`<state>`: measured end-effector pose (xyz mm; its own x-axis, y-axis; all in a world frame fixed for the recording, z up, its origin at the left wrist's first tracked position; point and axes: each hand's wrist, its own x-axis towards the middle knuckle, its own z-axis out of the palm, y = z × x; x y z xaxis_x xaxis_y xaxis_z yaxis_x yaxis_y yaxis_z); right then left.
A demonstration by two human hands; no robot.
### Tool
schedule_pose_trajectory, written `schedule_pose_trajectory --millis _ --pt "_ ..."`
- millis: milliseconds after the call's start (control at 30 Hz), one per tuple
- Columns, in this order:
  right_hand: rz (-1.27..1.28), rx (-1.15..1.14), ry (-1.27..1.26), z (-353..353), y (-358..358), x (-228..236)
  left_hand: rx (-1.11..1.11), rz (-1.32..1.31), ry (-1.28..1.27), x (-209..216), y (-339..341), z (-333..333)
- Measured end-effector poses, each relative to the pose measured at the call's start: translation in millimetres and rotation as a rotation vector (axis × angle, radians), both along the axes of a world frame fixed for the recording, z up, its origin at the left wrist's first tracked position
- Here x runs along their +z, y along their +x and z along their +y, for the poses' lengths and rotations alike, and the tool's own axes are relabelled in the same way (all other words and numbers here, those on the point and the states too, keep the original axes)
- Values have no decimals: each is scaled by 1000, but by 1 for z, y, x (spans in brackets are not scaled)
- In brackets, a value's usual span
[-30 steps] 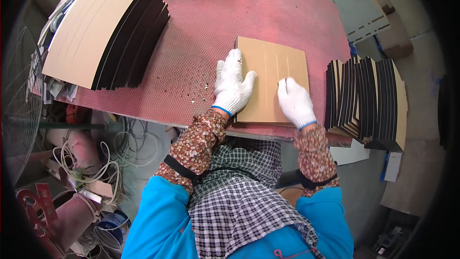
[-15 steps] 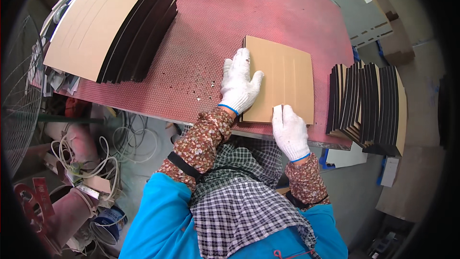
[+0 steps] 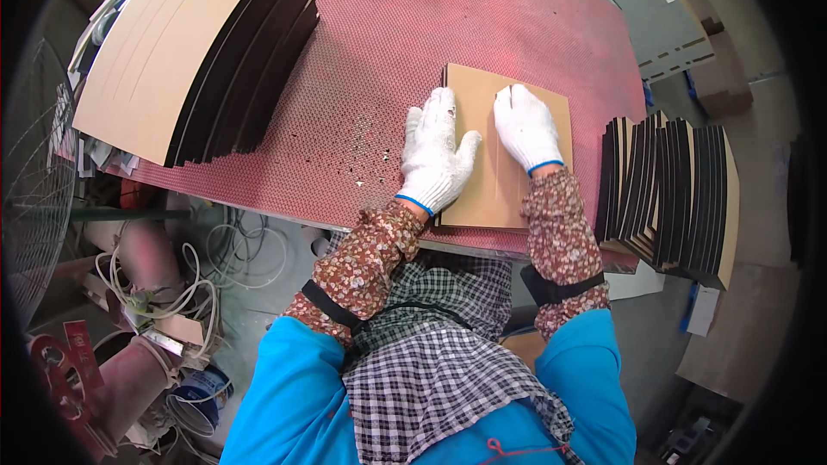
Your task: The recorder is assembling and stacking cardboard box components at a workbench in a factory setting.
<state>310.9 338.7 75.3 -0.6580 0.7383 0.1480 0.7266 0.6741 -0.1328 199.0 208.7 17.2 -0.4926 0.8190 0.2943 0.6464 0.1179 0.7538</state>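
A tan rectangular panel (image 3: 484, 198) with dark edges and faint lengthwise lines lies on the pink, mesh-textured tabletop (image 3: 370, 69), close to its near edge. It seems to rest on at least one more panel. My left hand (image 3: 438, 155), in a white knit glove, lies flat along the panel's left edge, thumb spread onto its face. My right hand (image 3: 527, 131), gloved the same way, is closed above the panel's far right part, fingers curled down against it. What those fingers hold, if anything, is hidden. Small dark and pale scraps (image 3: 366, 153) lie left of my left hand.
A tall stack of tan, dark-edged panels (image 3: 164, 52) stands at the left. Another leaning stack (image 3: 668, 194) sits at the table's right corner. Looped hoses (image 3: 250, 250), pink pipes (image 3: 129, 379) and a wire guard (image 3: 39, 181) are at the lower left.
My right hand has slid away from me, from the panel's near edge to its far part, still closed. My left hand stays on the left edge.
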Motion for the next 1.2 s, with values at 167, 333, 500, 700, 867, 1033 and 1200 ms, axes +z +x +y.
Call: schedule_pose_trajectory --millis 167,333,500,700,867,1033,1200 --pt "93 -110 -130 -3 -2 0 -5 -25 -6 -2 0 -1" --pt "-48 160 43 -32 37 -4 -10 -48 -25 4 3 0" --pt "-159 260 179 -93 70 7 2 -10 41 -4 0 5" --pt "-170 -11 -255 -142 87 33 37 53 140 3 -6 6" --pt "-28 -144 192 -119 135 16 58 175 16 1 -4 -10" --pt "197 -494 -17 -109 154 10 35 96 -252 28 18 -49" --pt "341 -549 -208 -117 157 17 15 -78 -221 21 17 -71"
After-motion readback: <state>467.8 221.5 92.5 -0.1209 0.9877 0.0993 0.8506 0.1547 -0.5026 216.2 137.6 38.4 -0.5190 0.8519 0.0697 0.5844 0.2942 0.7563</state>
